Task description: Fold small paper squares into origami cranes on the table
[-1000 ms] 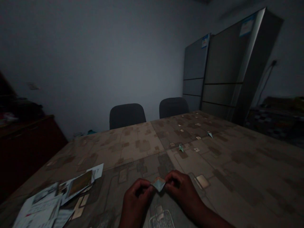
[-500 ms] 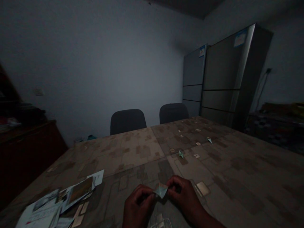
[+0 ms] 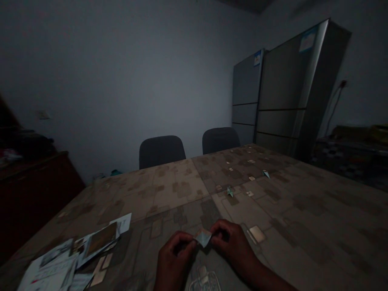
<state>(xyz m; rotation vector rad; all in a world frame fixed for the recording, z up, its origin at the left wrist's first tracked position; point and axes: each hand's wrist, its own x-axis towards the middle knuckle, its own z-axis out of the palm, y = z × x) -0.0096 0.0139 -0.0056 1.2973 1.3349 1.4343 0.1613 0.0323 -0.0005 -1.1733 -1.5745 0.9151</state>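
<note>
Both my hands are low at the near edge of the view. My left hand [image 3: 176,254] and my right hand [image 3: 230,244] pinch opposite sides of a small diamond-shaped piece of folded pale blue-green paper [image 3: 203,237]. Its lower part is hidden by my fingers. Farther up the patterned tabletop [image 3: 169,190] stand two small folded paper figures [image 3: 230,191] [image 3: 266,174], both well out of reach of my hands. A loose pile of printed papers [image 3: 68,256] lies to the left of my left hand.
Two dark chairs [image 3: 160,152] [image 3: 220,140] stand behind the far table edge. Tall grey refrigerators [image 3: 281,89] stand at the back right. A dark wooden cabinet [image 3: 33,194] stands at the left. Small paper scraps dot the table's far right.
The camera view has shifted slightly, moving the room within the frame. My hands stay close together, and the folded paper remains pinched between them.
</note>
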